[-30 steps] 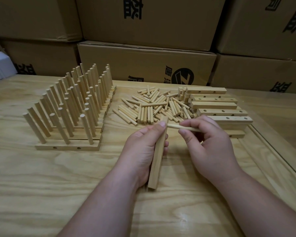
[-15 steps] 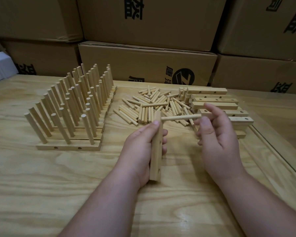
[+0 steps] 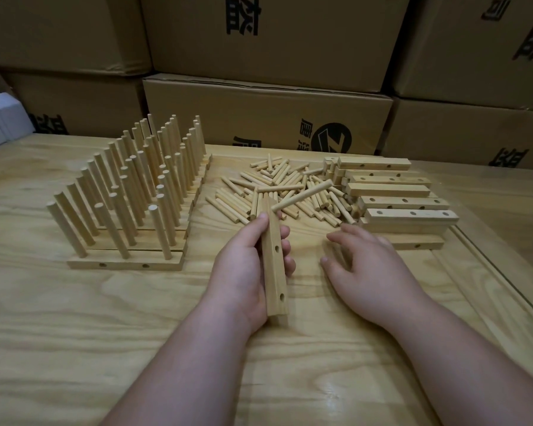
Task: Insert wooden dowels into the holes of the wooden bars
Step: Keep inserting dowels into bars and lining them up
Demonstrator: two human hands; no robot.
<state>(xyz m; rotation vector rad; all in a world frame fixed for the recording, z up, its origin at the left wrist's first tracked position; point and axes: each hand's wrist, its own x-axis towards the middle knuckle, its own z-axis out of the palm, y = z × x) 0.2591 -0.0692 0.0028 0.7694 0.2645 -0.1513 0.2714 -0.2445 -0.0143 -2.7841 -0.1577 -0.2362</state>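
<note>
Dowels, short pale round wooden pegs, lie heaped mid-surface; one already juts sideways from the far hole of the pale square wooden bar that the left hand grasps on edge. The right hand, released and holding nothing, hovers beside the pile. That peg may be only shallowly seated; tilting the bar could drop it. A careless reach could scatter the heap or nudge the stacked undrilled-looking spare bars close behind.

1 head-worn view looks forward and down, close over the table.
</note>
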